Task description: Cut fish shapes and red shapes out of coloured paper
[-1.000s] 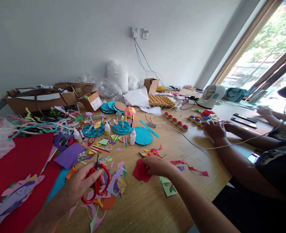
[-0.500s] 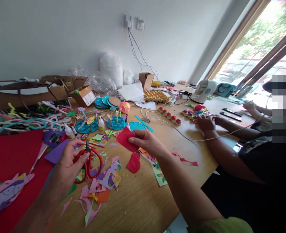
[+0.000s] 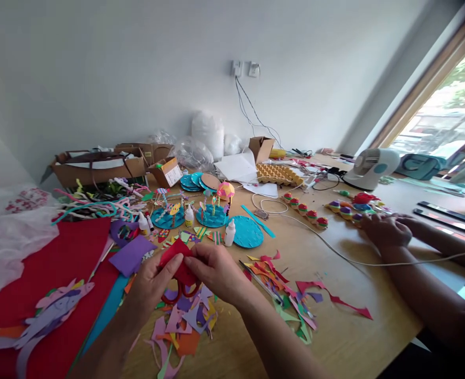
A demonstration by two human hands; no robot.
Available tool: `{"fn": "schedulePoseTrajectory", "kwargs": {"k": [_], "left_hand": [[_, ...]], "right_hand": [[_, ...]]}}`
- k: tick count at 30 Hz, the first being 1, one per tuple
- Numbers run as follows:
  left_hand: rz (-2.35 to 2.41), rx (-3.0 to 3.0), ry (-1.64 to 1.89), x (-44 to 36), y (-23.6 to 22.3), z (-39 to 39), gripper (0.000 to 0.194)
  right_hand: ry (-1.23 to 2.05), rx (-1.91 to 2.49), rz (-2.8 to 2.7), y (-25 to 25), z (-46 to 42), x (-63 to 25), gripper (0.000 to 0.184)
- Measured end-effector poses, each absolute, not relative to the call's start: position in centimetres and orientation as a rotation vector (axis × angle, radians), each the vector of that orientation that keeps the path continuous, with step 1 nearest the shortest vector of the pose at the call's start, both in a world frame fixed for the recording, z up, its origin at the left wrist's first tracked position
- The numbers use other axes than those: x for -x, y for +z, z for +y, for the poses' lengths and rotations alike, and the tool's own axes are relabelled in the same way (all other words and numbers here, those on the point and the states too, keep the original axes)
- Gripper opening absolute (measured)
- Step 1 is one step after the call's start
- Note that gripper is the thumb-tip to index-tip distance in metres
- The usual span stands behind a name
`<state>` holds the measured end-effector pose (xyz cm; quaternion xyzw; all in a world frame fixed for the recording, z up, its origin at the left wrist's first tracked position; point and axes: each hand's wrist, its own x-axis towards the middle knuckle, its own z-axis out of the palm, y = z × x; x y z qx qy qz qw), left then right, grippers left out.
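My left hand [image 3: 153, 276] and my right hand [image 3: 212, 268] meet over the table, both pinching red paper [image 3: 176, 251] by its edges. Thumbs lie on top of it; whether this is one piece or two layers I cannot tell. Just below the paper show the red handles of a pair of scissors [image 3: 196, 288], their blades hidden; whether a finger still touches them is unclear. Under them spreads a heap of coloured paper scraps [image 3: 181, 321]. Beyond my hands stand a white glue bottle [image 3: 230, 233] and blue discs [image 3: 248, 231], some carrying small paper fish.
Red sheets [image 3: 74, 247] with paper fish on top lie at left, beside a purple sheet [image 3: 132, 255]. More scraps [image 3: 272, 279] and a pen lie right. A co-worker's hands [image 3: 386, 231] work at painted egg-carton pieces [image 3: 345, 210]. A white cable [image 3: 327, 242] crosses the table.
My left hand has shifted from the scissors to the red paper, joining my right hand. The separate rounded red piece no longer shows below. The view has swung left.
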<state>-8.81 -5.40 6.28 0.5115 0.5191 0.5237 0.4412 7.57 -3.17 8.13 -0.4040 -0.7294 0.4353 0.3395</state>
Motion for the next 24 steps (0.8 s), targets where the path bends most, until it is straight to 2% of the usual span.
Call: {"fn": "schedulePoseTrajectory", "kwargs": {"k": [5,7,11,17,24], "left_hand": [[1.218,-1.113,1.408,9.1,6.4,-4.8,0.036],[1.213,-1.046,1.478,9.4,6.1,-4.5,0.036],[1.158,-0.995,1.591,9.2,6.0,-4.1,0.037],[1.076,-0.733,1.654,7.8,6.6,-4.6,0.038],[0.988,-0.724,1.517,6.9,7.9,-5.5,0.046]], "right_hand": [[1.171,1.013,-1.747,7.8,-3.2,-7.5,0.032],[1.157,1.049,-1.714,7.5,-3.4,-7.3,0.026],[0.836,1.139,-1.873,6.5,-3.8,-6.7,0.008],[0.535,1.267,-2.055,5.9,-4.0,-5.8,0.017],[0.631,1.441,-1.92,5.4,-2.5,-6.0,0.01]]}}
